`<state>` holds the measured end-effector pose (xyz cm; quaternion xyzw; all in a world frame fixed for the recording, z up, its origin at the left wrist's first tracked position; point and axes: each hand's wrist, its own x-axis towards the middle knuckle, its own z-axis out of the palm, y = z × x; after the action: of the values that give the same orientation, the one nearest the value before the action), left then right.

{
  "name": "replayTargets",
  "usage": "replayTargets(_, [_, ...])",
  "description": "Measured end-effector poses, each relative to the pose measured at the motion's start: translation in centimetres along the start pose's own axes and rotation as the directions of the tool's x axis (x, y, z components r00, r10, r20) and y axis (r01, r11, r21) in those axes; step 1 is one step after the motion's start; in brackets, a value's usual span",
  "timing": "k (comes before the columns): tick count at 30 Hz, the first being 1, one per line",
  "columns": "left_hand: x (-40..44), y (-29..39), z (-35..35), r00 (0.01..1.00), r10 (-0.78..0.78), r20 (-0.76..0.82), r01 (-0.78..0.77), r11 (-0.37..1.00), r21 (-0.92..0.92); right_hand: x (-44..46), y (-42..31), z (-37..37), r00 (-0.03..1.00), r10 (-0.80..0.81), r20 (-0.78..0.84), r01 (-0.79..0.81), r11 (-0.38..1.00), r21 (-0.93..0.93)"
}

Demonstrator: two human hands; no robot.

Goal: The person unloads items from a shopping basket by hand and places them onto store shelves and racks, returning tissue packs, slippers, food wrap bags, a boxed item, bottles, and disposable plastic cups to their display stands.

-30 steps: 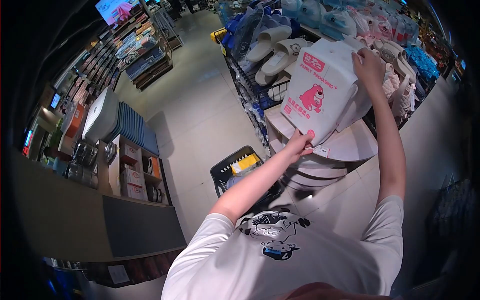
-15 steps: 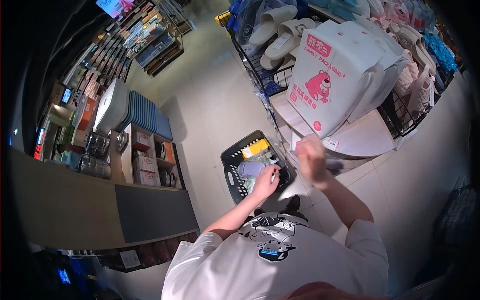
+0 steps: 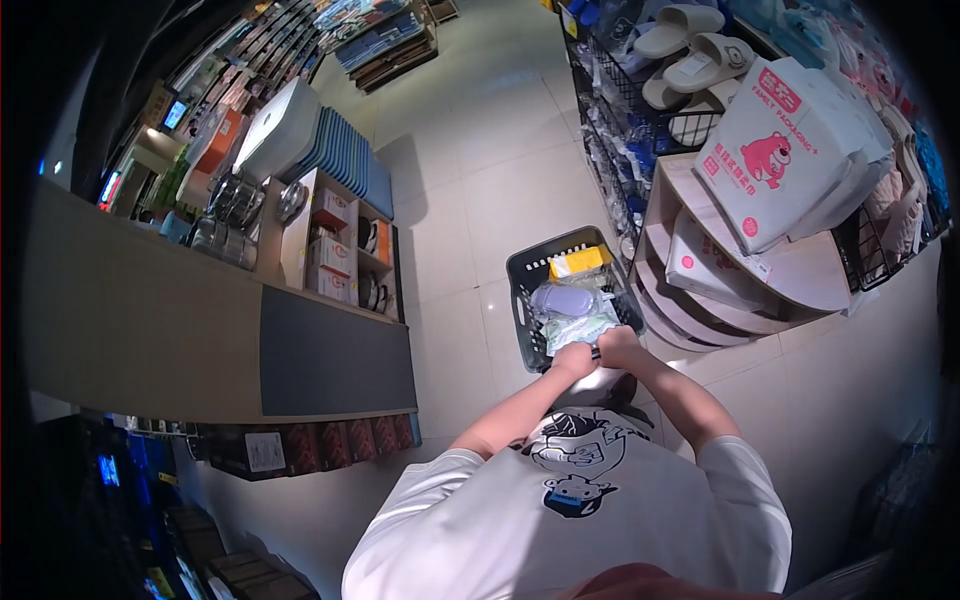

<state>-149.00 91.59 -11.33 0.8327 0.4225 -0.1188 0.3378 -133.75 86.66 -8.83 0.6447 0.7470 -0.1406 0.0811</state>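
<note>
A dark shopping basket (image 3: 527, 347) is in front of me, low over the floor; I cannot tell whether it touches it. My left hand (image 3: 575, 360) and my right hand (image 3: 620, 347) are close together at its near side, both closed around its dark handle (image 3: 596, 352), of which a short piece shows between them. Inside the basket are a yellow package (image 3: 577, 263), a lavender slipper-like item (image 3: 563, 299) in clear wrap and a pale green-and-white packet (image 3: 583, 328).
Right of the basket stands a curved tiered shelf (image 3: 690, 318) with white tissue packs (image 3: 770, 160) printed with a pink bear. Beige slippers (image 3: 705, 62) fill a wire rack behind it. On the left are a wooden counter (image 3: 150, 320) and shelving with boxes and pots (image 3: 222, 243).
My right hand has come down from beside the tissue pack to the basket handle. Both hands have closed on it. The view has shifted, so the surroundings sit differently.
</note>
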Motion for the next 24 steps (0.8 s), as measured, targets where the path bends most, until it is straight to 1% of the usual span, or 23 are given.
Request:
replayTargets(1, [-0.6,-0.7,-0.4,1.000,0.008,0.000,-0.008,1.000,-0.020,-0.1,-0.6,-0.4,1.000,-0.015,-0.007,0.015,1.000,-0.017])
replayTargets(2, [-1.7,-1.6,-0.3,0.992,0.084,-0.095,-0.091,0.993,-0.072,-0.4,-1.1,0.1,0.999,-0.034,-0.032,0.034,0.999,0.005])
replayTargets(3, [-2.2,-2.8,-0.2,0.992,0.075,-0.101,-0.084,0.993,-0.082,-0.5,-1.0,0.4,0.997,-0.049,-0.061,0.050,0.998,0.023])
replayTargets(5, [-3.0,-5.5,0.2,0.953,0.261,-0.157,-0.289,0.937,-0.196,-0.4,-0.5,1.3,1.000,0.016,0.011,-0.015,0.997,-0.078])
replayTargets(6, [-3.8,-6.7,0.2,0.945,0.277,-0.177,-0.315,0.917,-0.247,-1.2,-0.5,0.2,0.999,0.029,0.034,-0.027,0.998,-0.048])
replayTargets(7, [-4.2,-7.4,0.5,0.946,0.275,-0.170,-0.311,0.918,-0.246,-2.0,-1.5,-1.4,0.997,0.074,0.011,-0.074,0.997,0.006])
replayTargets(9, [-4.0,-8.2,0.9,0.876,0.395,-0.277,-0.457,0.863,-0.216,-1.4,-2.1,-0.4,0.992,0.128,-0.012,-0.128,0.992,0.003])
replayTargets(10, [-4.5,-7.6,-0.1,0.882,0.385,-0.273,-0.440,0.879,-0.185,-1.0,-2.0,-0.3,0.991,0.110,-0.080,-0.109,0.994,0.009])
replayTargets(11, [-3.7,-7.8,0.9,0.842,0.393,-0.370,-0.469,0.872,-0.139,-1.2,-1.8,0.1,0.985,0.104,-0.135,-0.103,0.995,0.020])
replayTargets(12, [-3.4,-7.2,1.1,0.837,0.375,-0.398,-0.463,0.874,-0.150,-1.4,-1.5,-0.2,0.987,0.106,-0.118,-0.103,0.994,0.027])
replayTargets(13, [-3.1,-6.8,1.3,0.841,0.365,-0.400,-0.437,0.894,-0.101,-1.4,-1.5,-0.4,0.990,0.104,-0.099,-0.101,0.994,0.032])
replayTargets(15, [-2.1,-6.7,1.2,0.862,0.359,-0.357,-0.416,0.904,-0.096,-0.7,-1.0,0.1,0.988,0.098,-0.121,-0.098,0.995,0.004])
replayTargets(17, [-1.8,-6.1,-0.5,0.934,0.288,-0.214,-0.306,0.950,-0.057,0.1,-0.3,0.0,0.990,0.080,-0.116,-0.079,0.997,0.011])
replayTargets(18, [-1.8,-5.5,-1.4,0.965,0.230,-0.128,-0.240,0.968,-0.071,0.5,0.0,-0.2,0.990,0.061,-0.123,-0.060,0.998,0.008])
replayTargets(19, [-1.0,-5.2,-2.0,0.984,0.172,-0.046,-0.176,0.981,-0.077,0.8,0.5,-0.5,0.990,0.044,-0.137,-0.043,0.999,0.014])
replayTargets(21, [0.7,-4.8,-2.3,0.995,0.095,0.037,-0.092,0.992,-0.087,1.5,0.9,-0.8,0.983,0.077,-0.166,-0.072,0.997,0.034])
replayTargets(23, [1.5,-4.9,-2.2,0.994,0.082,-0.071,-0.087,0.994,-0.060,2.5,1.4,-0.5,0.982,0.096,-0.162,-0.090,0.995,0.044])
replayTargets(24, [1.7,-4.9,-2.8,0.995,0.077,-0.065,-0.081,0.995,-0.061,3.1,1.7,-0.5,0.978,0.121,-0.173,-0.113,0.992,0.052])
